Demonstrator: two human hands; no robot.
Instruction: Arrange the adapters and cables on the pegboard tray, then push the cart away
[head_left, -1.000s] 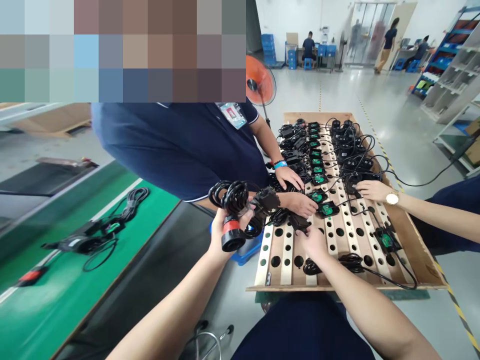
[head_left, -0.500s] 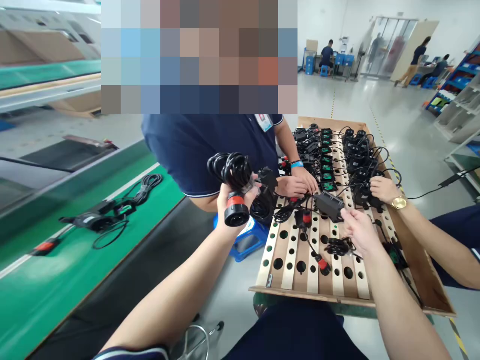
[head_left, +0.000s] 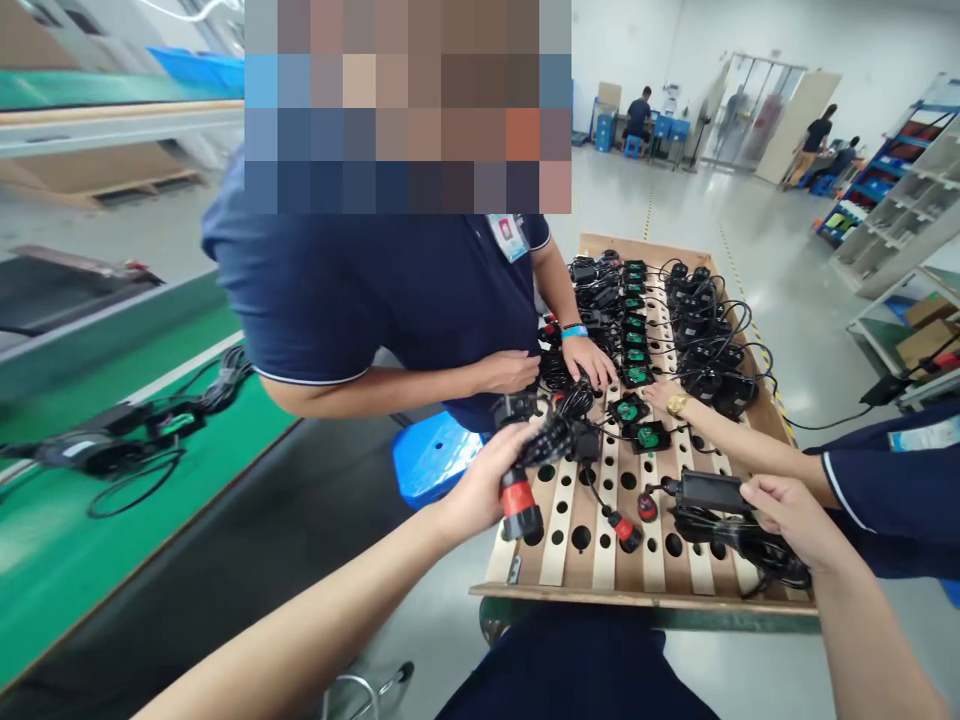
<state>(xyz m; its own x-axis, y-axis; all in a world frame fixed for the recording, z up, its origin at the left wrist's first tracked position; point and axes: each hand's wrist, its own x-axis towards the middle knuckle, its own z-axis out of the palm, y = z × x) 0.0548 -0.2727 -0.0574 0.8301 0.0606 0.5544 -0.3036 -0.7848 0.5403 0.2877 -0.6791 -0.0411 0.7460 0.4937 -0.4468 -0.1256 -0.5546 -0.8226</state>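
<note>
My left hand (head_left: 491, 478) is closed round a black coiled cable bundle (head_left: 551, 436) with a red-ringed round connector (head_left: 520, 506), held over the near left of the perforated wooden board (head_left: 574, 580). My right hand (head_left: 787, 515) grips a black adapter box (head_left: 709, 490) and its coiled cord (head_left: 757, 545) near the board's right front edge. A loose red-tipped plug (head_left: 624, 531) lies on the board between my hands.
Rows of black adapters with green parts (head_left: 637, 350) fill the board's far half. A person in a navy shirt (head_left: 375, 300) has both hands on the board; another person's arm with a gold watch (head_left: 677, 404) reaches in from the right. A green conveyor (head_left: 90, 480) carries cables. A blue stool (head_left: 431, 455) stands below.
My left hand has dropped with the cable bundle down to the board's near left. My right hand has drawn the adapter box back and right toward the front edge. The view shifted.
</note>
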